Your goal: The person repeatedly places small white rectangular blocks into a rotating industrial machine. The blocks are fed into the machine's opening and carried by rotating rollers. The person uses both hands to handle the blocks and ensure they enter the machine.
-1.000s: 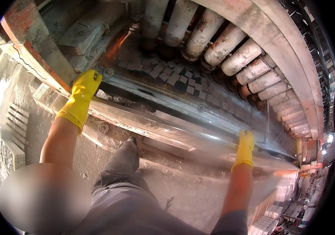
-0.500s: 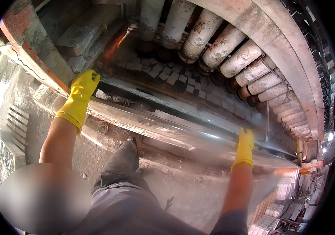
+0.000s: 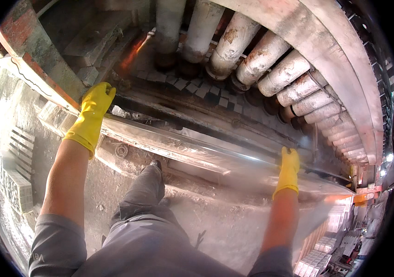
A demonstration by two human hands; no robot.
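Note:
Both of my hands wear yellow rubber gloves. My left hand (image 3: pixel 98 99) is closed at the left end of a long dark metal bar (image 3: pixel 174 117), beside a rusty upright plate. My right hand (image 3: pixel 290 162) is closed near the bar's right part, its fingers curled over the edge; the finger undersides are hidden in both hands. Beyond the bar, rows of small flat grey tiles (image 3: pixel 201 91) lie on a dark bed. Thick pale, rust-stained cylinders (image 3: pixel 234 44) stand over the tiles' far side.
A shiny metal ledge (image 3: pixel 197 147) runs between me and the bar. Orange glow (image 3: pixel 137 51) shows at the far left. A slatted pallet (image 3: pixel 20 147) and a plastic crate (image 3: pixel 17 184) stand on the left. Stacked pale blocks (image 3: pixel 321 254) sit at the lower right. A curved metal beam (image 3: pixel 344 60) arches over the cylinders.
The strip behind the bar reaches farther over the tiles, so fewer tiles show. Both hands stay nearly in place. The blurred patch over my left arm is gone, and its sleeve shows.

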